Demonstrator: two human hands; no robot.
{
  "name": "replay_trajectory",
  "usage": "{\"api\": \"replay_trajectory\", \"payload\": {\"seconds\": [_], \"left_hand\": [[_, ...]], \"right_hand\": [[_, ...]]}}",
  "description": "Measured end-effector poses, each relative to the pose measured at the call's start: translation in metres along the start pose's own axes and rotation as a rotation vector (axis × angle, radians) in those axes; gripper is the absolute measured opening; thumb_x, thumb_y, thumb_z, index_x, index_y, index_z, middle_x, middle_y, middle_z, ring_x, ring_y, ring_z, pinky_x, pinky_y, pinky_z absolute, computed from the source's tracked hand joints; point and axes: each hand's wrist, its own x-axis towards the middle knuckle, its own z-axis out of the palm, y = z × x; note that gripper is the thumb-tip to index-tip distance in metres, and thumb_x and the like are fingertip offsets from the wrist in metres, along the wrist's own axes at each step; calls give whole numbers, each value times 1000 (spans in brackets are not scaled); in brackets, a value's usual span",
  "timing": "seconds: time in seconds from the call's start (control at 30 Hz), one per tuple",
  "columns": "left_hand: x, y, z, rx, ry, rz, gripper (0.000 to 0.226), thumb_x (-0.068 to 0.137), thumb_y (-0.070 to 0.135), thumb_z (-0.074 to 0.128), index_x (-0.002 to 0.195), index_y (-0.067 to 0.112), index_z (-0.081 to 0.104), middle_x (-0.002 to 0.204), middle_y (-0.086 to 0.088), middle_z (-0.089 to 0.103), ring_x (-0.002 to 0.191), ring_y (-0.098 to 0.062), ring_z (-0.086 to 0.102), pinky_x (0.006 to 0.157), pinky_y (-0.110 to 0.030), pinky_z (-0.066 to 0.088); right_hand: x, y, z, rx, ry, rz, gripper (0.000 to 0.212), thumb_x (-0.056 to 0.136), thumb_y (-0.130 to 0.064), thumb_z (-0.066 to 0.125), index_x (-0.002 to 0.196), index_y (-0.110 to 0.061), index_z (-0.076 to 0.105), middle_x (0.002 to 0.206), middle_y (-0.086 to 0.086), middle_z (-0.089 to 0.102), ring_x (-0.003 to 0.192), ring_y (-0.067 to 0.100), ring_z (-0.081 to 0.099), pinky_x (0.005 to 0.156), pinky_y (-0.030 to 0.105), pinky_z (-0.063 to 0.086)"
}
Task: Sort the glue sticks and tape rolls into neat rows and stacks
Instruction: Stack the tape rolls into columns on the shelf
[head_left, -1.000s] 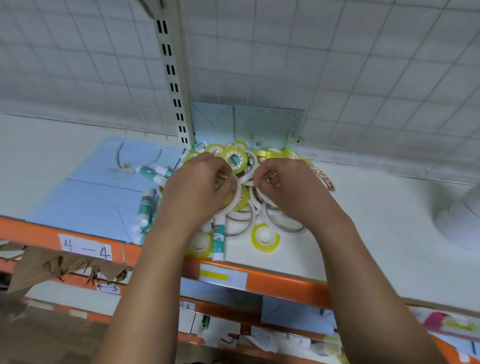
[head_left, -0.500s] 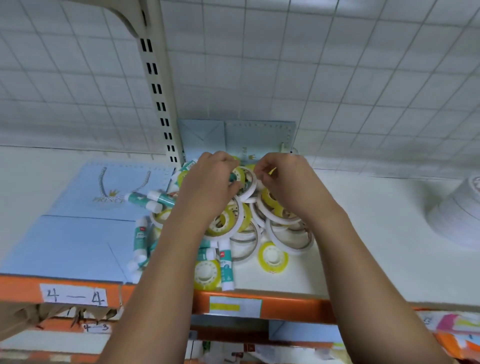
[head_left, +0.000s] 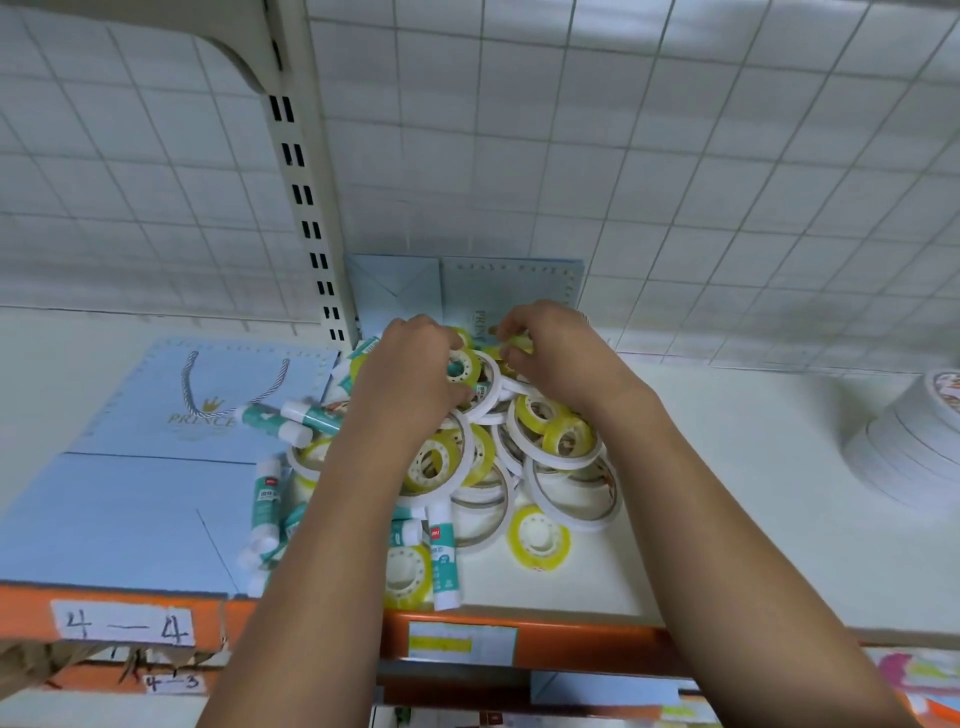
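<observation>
A jumbled pile of tape rolls lies on the white shelf (head_left: 727, 519): yellow-cored clear rolls (head_left: 538, 537) and thin white rings (head_left: 571, 499). Green-and-white glue sticks (head_left: 266, 499) lie scattered at the pile's left and front. My left hand (head_left: 405, 384) grips a small yellow-cored tape roll (head_left: 464, 367) at the back of the pile. My right hand (head_left: 556, 353), fingers curled, pinches a yellow roll (head_left: 519, 343) right beside it. Both forearms reach over the pile and hide part of it.
Flat light-blue gift bags (head_left: 156, 467) lie left of the pile, and two more (head_left: 467, 291) stand against the grid wall behind it. A stack of large white tape rolls (head_left: 914, 447) sits at the right. The orange shelf edge (head_left: 571, 649) carries labels.
Both hands moved from the middle of the pile toward its back near the wall, and the camera tilted, raising the view of the wall.
</observation>
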Motion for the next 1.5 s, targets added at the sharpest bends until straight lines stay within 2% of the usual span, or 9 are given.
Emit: {"api": "replay_trajectory", "payload": {"seconds": [0.23,0.4,0.6,0.73,0.87,1.0,1.17,1.33,1.5], "left_hand": [[-10,-2,-10,-107,39,-37,48,76,26,74,122,21,59,113,-4,56,110,-25,49,84,-41,47],[-17,4,-13,-147,7,-30,46,76,27,72,121,22,61,113,-4,55,110,-24,48,88,-43,47],[-27,11,-13,-161,27,3,44,79,31,70,121,23,61,114,-1,55,111,-22,48,87,-40,46],[-34,13,-11,-168,32,11,42,78,32,69,119,24,61,113,-1,55,111,-22,48,83,-37,45],[-41,11,-11,-149,25,14,42,78,34,69,119,25,61,112,0,55,110,-21,49,81,-34,42],[-44,11,-12,-144,29,30,41,78,35,70,117,24,62,110,0,55,109,-22,50,78,-32,40],[-48,22,-10,-154,-4,107,42,78,39,69,117,24,60,106,4,49,108,-21,48,83,-40,46],[-56,52,3,-201,-75,231,42,78,40,70,116,26,59,111,3,52,108,-21,50,86,-42,47],[-62,93,24,-214,-141,324,41,80,43,69,116,27,58,114,6,51,111,-18,49,88,-43,46]], "right_hand": [[7,-3,5,56,-167,-9,35,97,-26,54,131,-21,58,131,4,61,112,23,60,96,32,47],[5,-1,2,141,-183,-24,29,95,-27,58,123,-22,64,120,-3,67,104,16,63,93,31,49],[-9,4,-7,165,-100,-68,25,86,-18,65,111,-18,68,105,-2,69,90,14,62,77,23,46],[-16,4,-6,134,-71,-62,20,85,-18,64,106,-18,65,97,-2,62,73,13,56,57,12,35],[-22,0,-6,147,-37,-35,13,86,-22,67,96,-15,62,100,-1,63,81,25,65,73,33,50],[-30,-3,-8,156,34,3,23,78,-22,74,97,-16,61,109,6,57,92,23,58,73,26,43],[-65,-4,-17,158,85,19,48,76,-25,72,122,-19,60,118,11,50,114,29,48,99,38,42],[-110,18,-27,67,70,130,43,83,-25,60,126,-23,63,130,6,54,120,29,44,107,31,31],[-166,53,-44,103,110,250,46,80,-33,61,125,-22,63,118,6,57,112,28,53,102,37,40]]}}
